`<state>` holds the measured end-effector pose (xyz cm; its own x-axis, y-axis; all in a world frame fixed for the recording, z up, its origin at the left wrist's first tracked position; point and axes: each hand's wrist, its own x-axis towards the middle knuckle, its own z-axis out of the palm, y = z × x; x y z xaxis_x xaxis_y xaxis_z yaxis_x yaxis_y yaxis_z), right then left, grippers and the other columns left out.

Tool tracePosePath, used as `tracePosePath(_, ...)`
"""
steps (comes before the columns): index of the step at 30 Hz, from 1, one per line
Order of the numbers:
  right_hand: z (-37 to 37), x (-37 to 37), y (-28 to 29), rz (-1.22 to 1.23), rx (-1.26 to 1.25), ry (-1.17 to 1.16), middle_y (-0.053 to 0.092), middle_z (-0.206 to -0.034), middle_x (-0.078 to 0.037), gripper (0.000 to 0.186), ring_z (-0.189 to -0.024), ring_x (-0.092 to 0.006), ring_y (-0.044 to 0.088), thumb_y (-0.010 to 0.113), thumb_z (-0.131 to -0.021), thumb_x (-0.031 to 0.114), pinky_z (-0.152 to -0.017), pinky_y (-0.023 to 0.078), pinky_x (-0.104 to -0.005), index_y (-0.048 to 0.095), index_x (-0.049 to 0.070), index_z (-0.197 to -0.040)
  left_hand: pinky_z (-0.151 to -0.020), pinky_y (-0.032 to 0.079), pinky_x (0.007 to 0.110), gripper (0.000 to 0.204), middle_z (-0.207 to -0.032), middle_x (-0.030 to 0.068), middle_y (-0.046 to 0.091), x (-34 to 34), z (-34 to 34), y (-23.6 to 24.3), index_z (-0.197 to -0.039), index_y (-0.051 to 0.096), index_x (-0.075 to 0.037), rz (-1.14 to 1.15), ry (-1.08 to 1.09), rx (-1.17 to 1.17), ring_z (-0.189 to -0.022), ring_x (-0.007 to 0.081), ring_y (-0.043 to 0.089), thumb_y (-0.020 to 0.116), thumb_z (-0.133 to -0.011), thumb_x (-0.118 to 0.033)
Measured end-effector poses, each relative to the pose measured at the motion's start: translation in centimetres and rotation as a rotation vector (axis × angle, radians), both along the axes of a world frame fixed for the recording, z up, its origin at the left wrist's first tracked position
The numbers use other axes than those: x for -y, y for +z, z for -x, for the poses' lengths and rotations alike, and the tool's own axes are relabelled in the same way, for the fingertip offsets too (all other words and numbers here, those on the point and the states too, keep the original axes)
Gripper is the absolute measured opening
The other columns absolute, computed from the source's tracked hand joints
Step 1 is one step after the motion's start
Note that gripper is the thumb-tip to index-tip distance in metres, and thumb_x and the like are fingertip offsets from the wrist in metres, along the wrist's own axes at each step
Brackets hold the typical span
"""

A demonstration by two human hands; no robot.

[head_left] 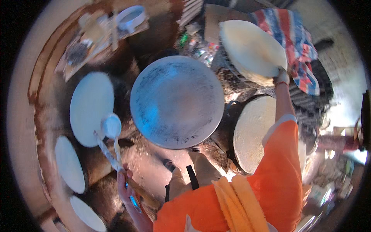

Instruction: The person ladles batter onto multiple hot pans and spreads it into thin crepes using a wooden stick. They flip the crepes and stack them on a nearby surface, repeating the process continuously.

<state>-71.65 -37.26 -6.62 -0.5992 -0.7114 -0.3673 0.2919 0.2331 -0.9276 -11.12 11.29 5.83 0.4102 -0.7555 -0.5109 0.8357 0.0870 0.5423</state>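
Note:
My left hand [124, 181] is closed round the handles of a pale ladle [111, 125] and a batter-coated stick [107, 154], both over a white round batter layer [87, 102] on a griddle. My right hand [281, 77] grips the lower right edge of a large round pale sheet, apparently a flatbread [253, 48], above more such sheets [259, 80] at the upper right; my fingertips are partly hidden. A bare round griddle [176, 102], dark and speckled, lies in the centre, between my two hands.
Two more white rounds [69, 164] [87, 214] line the left. A cream round [253, 135] cooks under my right arm. A board [104, 46] with a white pot [130, 19] is at upper left. A striped cloth [270, 23] and scattered litter [197, 42] lie behind.

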Motion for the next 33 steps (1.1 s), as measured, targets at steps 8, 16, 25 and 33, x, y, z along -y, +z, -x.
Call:
tracePosePath(8,-10.2,-9.0,-10.7,-0.016,0.088,0.475,0.053,-0.111,-0.008,0.03,-0.101,-0.018,0.05,0.047,-0.087,0.019,-0.087,0.042,-0.0294,0.048,0.007,-0.115,-0.034,0.029,0.017,0.027,-0.088,0.0098,0.06,-5.1,-2.1,2.8,-0.111,0.038,-0.009,0.052,-0.147,0.051,-0.036,0.0034,0.032,0.05,-0.089,-0.018)
tracePosePath(16,-32.8,-23.6,-3.2,0.081,0.385,0.998,0.049,-0.119,-0.009,0.037,-0.104,-0.0162,0.049,0.04,-0.09,0.014,-0.09,0.041,-0.0288,0.041,0.006,-0.126,-0.037,0.03,0.017,0.032,-0.086,0.0129,0.06,-24.6,-8.2,-0.3,-0.12,0.031,-0.01,0.256,0.132,0.138,-0.04,0.0048,0.036,0.045,-0.09,-0.011)
tracePosePath(25,-72.6,-77.6,11.8,-0.125,-0.164,2.853,0.06,-0.096,-0.011,0.046,-0.08,-0.0197,0.06,0.063,-0.076,0.026,-0.07,0.048,-0.0331,0.051,0.007,-0.116,-0.036,0.028,0.017,0.029,-0.087,0.007,0.06,-43.4,-13.1,-1.4,-0.114,0.038,-0.011,-0.171,0.785,0.372,-0.044,0.0035,0.038,0.05,-0.089,-0.012)
tracePosePath(33,-78.4,-89.6,1.7,1.286,-0.417,2.918,0.059,-0.1,-0.015,0.047,-0.088,-0.0342,0.058,0.054,-0.08,0.013,-0.073,0.049,-0.0394,0.042,0.006,-0.125,-0.032,0.025,0.017,0.025,-0.092,0.0119,0.058,-62.3,-6.8,-1.3,-0.116,0.04,-0.005,-0.154,1.375,0.23,-0.035,0.0034,0.031,0.04,-0.091,-0.008)
